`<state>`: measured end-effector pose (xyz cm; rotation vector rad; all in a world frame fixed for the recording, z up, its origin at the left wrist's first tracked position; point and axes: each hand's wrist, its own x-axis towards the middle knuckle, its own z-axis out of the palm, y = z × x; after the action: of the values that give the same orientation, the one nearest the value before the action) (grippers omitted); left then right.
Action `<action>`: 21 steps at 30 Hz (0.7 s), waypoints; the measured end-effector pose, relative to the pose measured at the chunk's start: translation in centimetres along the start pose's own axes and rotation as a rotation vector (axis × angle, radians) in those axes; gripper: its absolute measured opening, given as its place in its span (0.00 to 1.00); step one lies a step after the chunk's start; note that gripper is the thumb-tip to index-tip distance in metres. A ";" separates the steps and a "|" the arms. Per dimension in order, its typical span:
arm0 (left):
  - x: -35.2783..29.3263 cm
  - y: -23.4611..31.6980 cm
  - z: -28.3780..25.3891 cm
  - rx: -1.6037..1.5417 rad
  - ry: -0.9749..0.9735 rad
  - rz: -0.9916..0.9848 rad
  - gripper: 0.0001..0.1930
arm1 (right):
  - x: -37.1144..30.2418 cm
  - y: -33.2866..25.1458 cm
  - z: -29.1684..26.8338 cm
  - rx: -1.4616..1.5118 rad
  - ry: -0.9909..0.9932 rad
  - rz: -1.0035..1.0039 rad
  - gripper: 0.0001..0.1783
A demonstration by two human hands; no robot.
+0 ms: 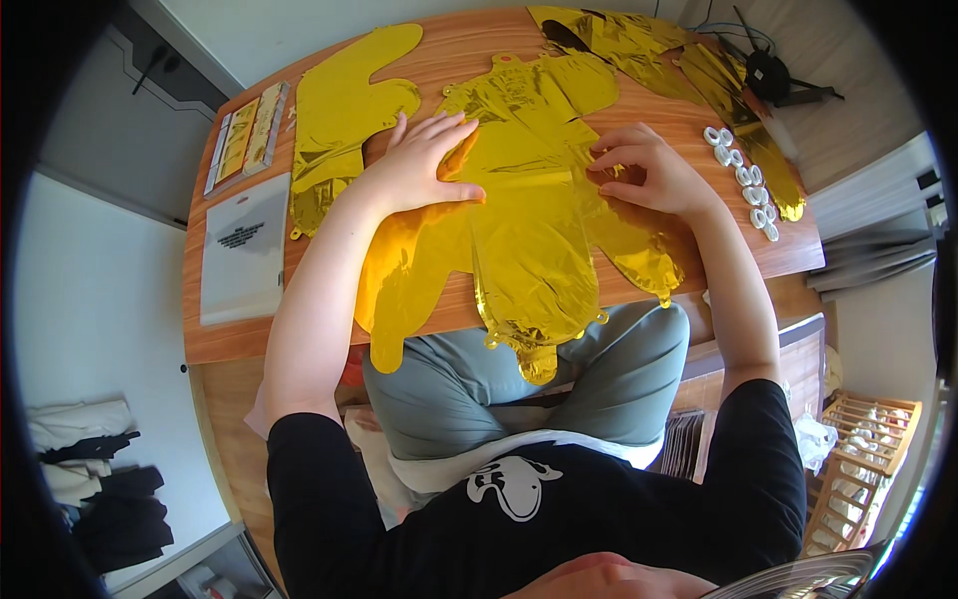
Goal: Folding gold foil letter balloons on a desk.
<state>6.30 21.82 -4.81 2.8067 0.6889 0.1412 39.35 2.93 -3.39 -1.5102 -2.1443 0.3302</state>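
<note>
A flat gold foil balloon [534, 240] lies uninflated in front of me, its small tabs hanging past the table's near edge over my lap. My left hand [424, 165] rests on its left side with fingers stretched out and the thumb spread apart, so it is open. At the balloon's right side, my right hand [654, 175] has bent fingers, the thumb apart from them and the fingertips at the foil; nothing shows gripped between them. Beyond my left hand lies another flat gold foil balloon [344, 95].
More gold foil [639, 50] lies at the table's far right. White tape-like rolls [748, 180] line the right side, near a black device [768, 75] with antennas. At left are a printed package [244, 140] and a clear plastic bag [242, 250] on the wooden table [235, 344].
</note>
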 end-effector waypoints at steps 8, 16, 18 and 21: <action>-0.1 -0.8 0.2 -0.088 0.027 -0.003 0.52 | 0.1 0.0 0.0 0.013 -0.008 0.023 0.17; 0.4 -1.1 0.2 -0.265 0.130 -0.048 0.42 | 0.1 0.1 0.2 0.023 0.003 0.015 0.18; 0.6 -0.7 0.3 -0.188 0.119 -0.046 0.43 | -0.1 0.0 -0.2 0.024 0.004 0.026 0.18; 0.6 -0.4 1.0 -0.038 0.126 -0.031 0.47 | 0.1 0.0 -0.1 0.046 0.001 0.035 0.18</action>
<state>6.80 22.19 -5.89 2.7674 0.7498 0.3248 39.39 2.99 -3.35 -1.5229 -2.0980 0.3879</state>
